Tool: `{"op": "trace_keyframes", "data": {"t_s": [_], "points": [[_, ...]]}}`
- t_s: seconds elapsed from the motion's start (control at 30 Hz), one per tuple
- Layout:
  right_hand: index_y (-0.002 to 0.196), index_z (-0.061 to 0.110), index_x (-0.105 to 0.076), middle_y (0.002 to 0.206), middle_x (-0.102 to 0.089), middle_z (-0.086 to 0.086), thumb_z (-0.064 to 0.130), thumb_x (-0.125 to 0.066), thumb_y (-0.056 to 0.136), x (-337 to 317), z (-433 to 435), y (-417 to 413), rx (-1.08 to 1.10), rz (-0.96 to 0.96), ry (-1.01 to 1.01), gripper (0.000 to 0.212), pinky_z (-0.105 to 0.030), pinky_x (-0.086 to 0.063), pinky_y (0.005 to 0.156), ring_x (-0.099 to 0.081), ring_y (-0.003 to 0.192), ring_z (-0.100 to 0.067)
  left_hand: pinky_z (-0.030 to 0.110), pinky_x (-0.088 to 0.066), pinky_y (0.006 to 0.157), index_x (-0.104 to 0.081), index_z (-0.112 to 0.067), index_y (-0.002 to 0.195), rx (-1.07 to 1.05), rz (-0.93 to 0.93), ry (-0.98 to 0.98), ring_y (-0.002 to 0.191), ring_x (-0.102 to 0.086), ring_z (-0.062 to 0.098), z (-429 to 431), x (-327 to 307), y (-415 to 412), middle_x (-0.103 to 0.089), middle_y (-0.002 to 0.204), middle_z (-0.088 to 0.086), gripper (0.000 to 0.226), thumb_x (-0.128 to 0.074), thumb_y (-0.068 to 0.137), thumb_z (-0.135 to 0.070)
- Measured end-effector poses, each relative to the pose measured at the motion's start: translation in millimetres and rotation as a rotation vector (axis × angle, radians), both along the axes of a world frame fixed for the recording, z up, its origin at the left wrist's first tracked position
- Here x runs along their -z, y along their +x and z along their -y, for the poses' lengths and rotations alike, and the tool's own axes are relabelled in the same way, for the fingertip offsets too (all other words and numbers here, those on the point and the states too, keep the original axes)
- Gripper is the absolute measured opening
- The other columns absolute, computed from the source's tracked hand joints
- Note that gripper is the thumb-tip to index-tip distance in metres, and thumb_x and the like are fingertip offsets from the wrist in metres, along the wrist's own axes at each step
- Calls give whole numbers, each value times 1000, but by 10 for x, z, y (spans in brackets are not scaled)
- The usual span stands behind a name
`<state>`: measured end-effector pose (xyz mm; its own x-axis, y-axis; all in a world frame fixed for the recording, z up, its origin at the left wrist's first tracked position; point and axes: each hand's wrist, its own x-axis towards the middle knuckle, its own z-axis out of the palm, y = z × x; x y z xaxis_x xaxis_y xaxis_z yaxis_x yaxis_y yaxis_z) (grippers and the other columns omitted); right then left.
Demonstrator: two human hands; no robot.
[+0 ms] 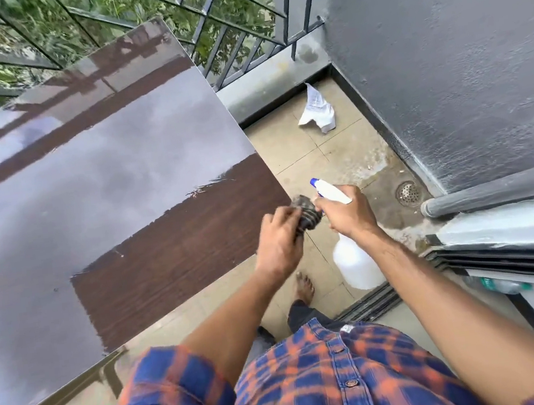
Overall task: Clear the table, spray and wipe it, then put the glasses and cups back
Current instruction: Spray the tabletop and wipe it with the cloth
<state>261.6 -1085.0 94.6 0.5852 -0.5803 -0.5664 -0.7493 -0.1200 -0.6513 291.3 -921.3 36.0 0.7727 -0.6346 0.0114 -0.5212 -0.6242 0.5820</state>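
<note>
The tabletop [94, 176] runs out of view past the left edge, and sky glare washes out most of its wood grain. A dark crumpled cloth [305, 212] is half buried inside the left hand [280, 237], so its full shape cannot be told. The right hand [344, 214] covers the neck and trigger of the white spray bottle [355, 265]; only the blue nozzle tip and lower body show. Print on the crumpled white paper [316, 110] on the floor is too small to read. A bare foot [304, 287] is partly hidden behind the checked shirt [314, 381], which the bottom edge cuts off. Foliage beyond the railing [236, 21] is blurred.
</note>
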Motion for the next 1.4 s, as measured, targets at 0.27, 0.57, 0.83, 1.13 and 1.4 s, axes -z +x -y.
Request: {"op": "trace_keyframes", "data": {"t_s": [0.27, 0.57, 0.83, 1.13, 1.4], "points": [[79, 18, -74, 54, -61, 9, 39, -67, 69, -12, 157, 225, 9, 52, 21, 24, -55, -64, 75, -56, 60, -23, 27, -39, 88, -69, -7, 121, -296, -3, -61, 96, -55, 28, -150, -238, 408, -62, 107, 11, 38, -69, 83, -11], [67, 18, -72, 53, -62, 8, 33, -67, 68, -136, 81, 812, -9, 84, -6, 16, -53, -63, 76, -61, 62, -27, 40, -44, 87, -65, -7, 127, -177, 10, 73, 92, -52, 32, -232, -121, 338, -60, 116, 12, 46, -68, 81, -5], [71, 18, -72, 64, -66, 5, 35, -64, 61, -254, -22, 1536, -8, 100, -8, 22, -51, -62, 75, -60, 66, -25, 44, -49, 83, -66, -7, 122, -241, 56, 93, 93, -53, 34, -397, -157, 1156, -61, 113, 11, 45, -62, 78, -7], [68, 10, -62, 66, -64, -5, 28, -67, 77, -269, -219, 2496, -114, 49, -98, 21, -49, -61, 77, -69, 72, -40, 48, -48, 81, -66, -15, 126, -232, 187, 99, 97, -55, 40, -886, -93, 2938, -64, 118, 10, 45, -58, 82, -15], [68, 14, -64, 63, -59, -1, 42, -61, 70, -260, -259, 3302, -192, 77, -126, 28, -40, -53, 67, -65, 74, -36, 47, -51, 78, -65, -24, 128, 199, 295, 162, 93, -57, 35, -654, -108, 4286, -66, 119, 3, 42, -56, 88, -18]]}}
